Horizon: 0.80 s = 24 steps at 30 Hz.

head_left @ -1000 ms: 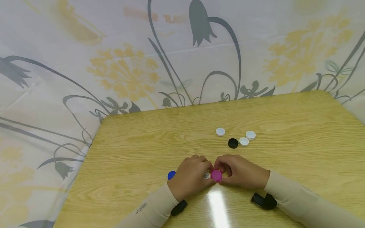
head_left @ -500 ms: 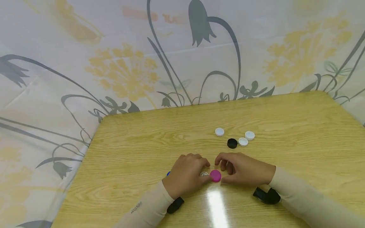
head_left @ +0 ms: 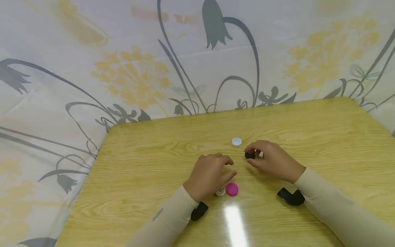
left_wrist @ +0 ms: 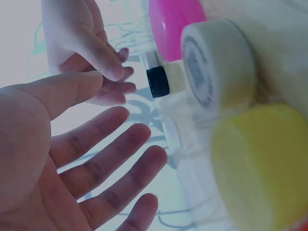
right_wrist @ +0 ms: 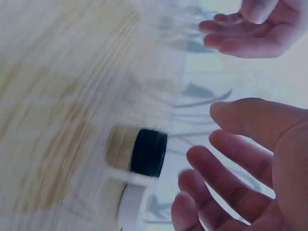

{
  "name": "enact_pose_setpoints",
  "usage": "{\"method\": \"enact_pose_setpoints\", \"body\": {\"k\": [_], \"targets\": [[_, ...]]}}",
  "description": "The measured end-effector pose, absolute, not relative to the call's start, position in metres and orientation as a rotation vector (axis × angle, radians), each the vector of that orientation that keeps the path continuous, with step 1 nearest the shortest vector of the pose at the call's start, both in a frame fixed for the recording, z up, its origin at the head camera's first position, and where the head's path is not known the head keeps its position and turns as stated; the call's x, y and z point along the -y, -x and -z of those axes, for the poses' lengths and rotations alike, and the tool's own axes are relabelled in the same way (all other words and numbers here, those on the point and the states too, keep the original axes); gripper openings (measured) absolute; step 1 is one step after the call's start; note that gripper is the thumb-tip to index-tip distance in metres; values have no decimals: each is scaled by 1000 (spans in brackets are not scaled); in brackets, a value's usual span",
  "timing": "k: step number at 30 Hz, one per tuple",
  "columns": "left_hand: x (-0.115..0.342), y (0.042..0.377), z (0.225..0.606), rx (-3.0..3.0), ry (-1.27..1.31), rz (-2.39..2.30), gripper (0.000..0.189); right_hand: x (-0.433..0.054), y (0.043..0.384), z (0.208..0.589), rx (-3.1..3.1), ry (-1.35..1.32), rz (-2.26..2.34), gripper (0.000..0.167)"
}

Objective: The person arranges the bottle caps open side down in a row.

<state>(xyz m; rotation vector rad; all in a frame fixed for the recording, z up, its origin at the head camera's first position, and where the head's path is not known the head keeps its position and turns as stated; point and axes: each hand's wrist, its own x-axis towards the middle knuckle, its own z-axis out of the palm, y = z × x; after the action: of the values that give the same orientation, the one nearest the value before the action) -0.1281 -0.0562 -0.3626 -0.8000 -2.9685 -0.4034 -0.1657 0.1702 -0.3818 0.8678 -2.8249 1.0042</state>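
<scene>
My right hand [head_left: 275, 160] hovers at the black round cap [head_left: 249, 156], thumb and fingers spread around it in the head view. In the right wrist view a gap shows between the fingertips and that black cap [right_wrist: 149, 153]. My left hand [head_left: 210, 175] holds nothing, its fingers loosely spread above the table. Just in front of the left hand, the pink cap [head_left: 232, 189] lies beside a white cap with a grey patterned face [head_left: 220, 191]. A yellow cap [left_wrist: 262, 166] follows in that row in the left wrist view, with a red edge [left_wrist: 302, 226] at the corner.
A white cap [head_left: 236, 141] lies on the wooden table [head_left: 148, 154] behind the hands. Another white cap [right_wrist: 131, 204] stands beside the black one, partly hidden by my right hand in the head view. A flower-patterned cloth [head_left: 197, 61] hangs behind the table.
Both hands have let go of the pink cap, which stays beside the patterned white one. My right hand has moved forward to the black cap; my left has risen and shifted slightly forward.
</scene>
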Motion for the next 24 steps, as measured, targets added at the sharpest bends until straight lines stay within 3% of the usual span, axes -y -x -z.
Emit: {"method": "enact_pose_setpoints", "body": {"k": [14, 24], "targets": [[15, 143, 362, 3083, 734, 389, 34, -184, 180, 390, 2845, -834, -831, 30], [4, 148, 368, 3153, 675, 361, 37, -185, 181, 394, 2855, -877, -848, 29]]}}
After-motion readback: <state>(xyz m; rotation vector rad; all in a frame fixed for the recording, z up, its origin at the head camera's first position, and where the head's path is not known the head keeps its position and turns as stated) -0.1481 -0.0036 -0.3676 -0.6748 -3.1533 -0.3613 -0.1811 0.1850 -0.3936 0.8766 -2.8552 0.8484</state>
